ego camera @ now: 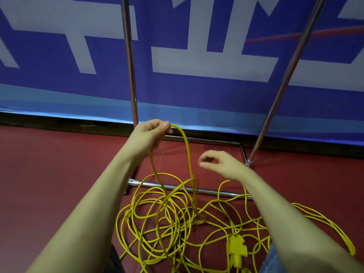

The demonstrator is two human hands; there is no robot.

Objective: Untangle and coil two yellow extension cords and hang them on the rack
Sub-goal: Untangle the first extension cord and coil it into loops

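A tangled heap of yellow extension cord lies on the red floor in front of me, spreading to the right. A yellow multi-outlet plug end sits in the heap at lower right. My left hand grips a loop of the cord and holds it up above the heap; two strands hang from it down into the tangle. My right hand hovers to the right of that loop with fingers loosely curled, holding nothing. The metal rack stands just behind the heap.
The rack's two chrome uprights rise at centre and right, with base bars on the floor under the cord. A blue and white banner covers the wall behind. Red carpet spreads to the left.
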